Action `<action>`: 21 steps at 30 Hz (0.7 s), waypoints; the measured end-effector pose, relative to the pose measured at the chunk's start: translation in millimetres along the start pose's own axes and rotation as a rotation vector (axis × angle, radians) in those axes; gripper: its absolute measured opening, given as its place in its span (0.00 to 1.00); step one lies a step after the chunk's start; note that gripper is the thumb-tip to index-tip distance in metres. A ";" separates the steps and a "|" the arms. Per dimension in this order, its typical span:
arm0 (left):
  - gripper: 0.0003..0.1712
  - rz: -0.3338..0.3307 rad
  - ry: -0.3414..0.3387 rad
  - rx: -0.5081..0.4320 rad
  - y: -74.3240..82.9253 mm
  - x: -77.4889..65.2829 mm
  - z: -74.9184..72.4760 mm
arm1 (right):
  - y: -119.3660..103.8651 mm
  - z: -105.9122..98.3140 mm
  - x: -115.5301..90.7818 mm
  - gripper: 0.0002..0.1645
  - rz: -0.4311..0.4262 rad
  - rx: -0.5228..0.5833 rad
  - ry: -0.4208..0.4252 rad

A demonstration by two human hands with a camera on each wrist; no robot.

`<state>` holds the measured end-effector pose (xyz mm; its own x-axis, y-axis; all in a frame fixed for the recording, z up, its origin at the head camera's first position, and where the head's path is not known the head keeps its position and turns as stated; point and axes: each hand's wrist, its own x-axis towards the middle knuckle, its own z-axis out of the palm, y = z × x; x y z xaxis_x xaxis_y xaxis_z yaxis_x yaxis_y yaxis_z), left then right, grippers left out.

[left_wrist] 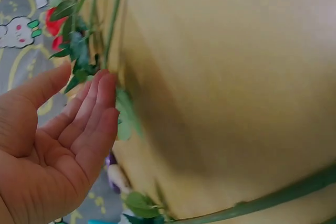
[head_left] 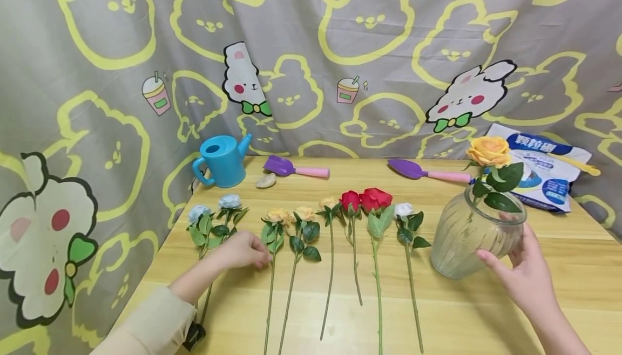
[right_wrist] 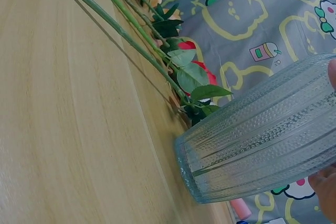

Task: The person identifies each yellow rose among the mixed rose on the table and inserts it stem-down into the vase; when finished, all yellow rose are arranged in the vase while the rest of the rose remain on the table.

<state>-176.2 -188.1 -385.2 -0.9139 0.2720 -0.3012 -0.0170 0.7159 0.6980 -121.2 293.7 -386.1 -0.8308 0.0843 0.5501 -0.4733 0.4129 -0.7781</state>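
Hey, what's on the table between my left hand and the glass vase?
In the head view, between your left hand and the glass vase lie, left to right, three yellow roses, two red roses and one white rose.

Several flowers (head_left: 311,231) lie left of the vase (head_left: 466,241).

In the head view's lower left, the leftmost pale-blue, green-leaved rose (head_left: 200,226) is being partly hidden by the beige-sleeved left arm (head_left: 162,314). At the right-wrist view's right edge, the ribbed clear-glass vase (right_wrist: 257,137) is being cut off.
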 end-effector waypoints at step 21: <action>0.12 -0.141 0.036 -0.097 -9.1 13.0 28.0 | -3.0 -0.1 -0.2 0.50 0.006 -0.048 -0.003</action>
<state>-176.6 -173.1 -413.6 -0.9135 0.1489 -0.3785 -0.1836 0.6794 0.7104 -119.6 292.5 -383.8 -0.8346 0.0847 0.5443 -0.4534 0.4555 -0.7662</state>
